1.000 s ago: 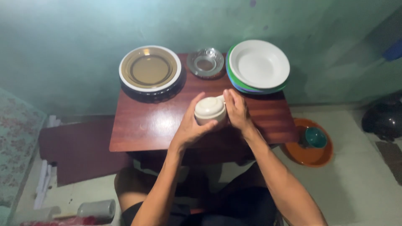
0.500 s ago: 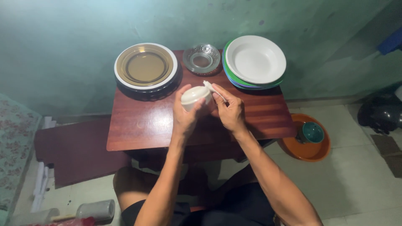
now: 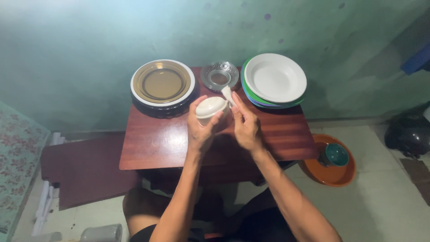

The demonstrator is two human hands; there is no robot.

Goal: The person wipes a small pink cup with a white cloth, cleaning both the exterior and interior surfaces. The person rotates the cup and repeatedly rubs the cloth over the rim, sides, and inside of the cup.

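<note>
Midway over the desk (image 3: 286, 130), the left hand (image 3: 202, 130) cups an upturned cream bowl (image 3: 211, 108); just right, the right hand (image 3: 245, 125) pinches a white spoon (image 3: 228, 94), handle angled toward the far edge.

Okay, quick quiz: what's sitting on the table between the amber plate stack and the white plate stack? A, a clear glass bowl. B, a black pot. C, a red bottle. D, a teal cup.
A: a clear glass bowl stands at the table's far edge between the amber plate on its dark stack and the white plate on its coloured stack.
</note>
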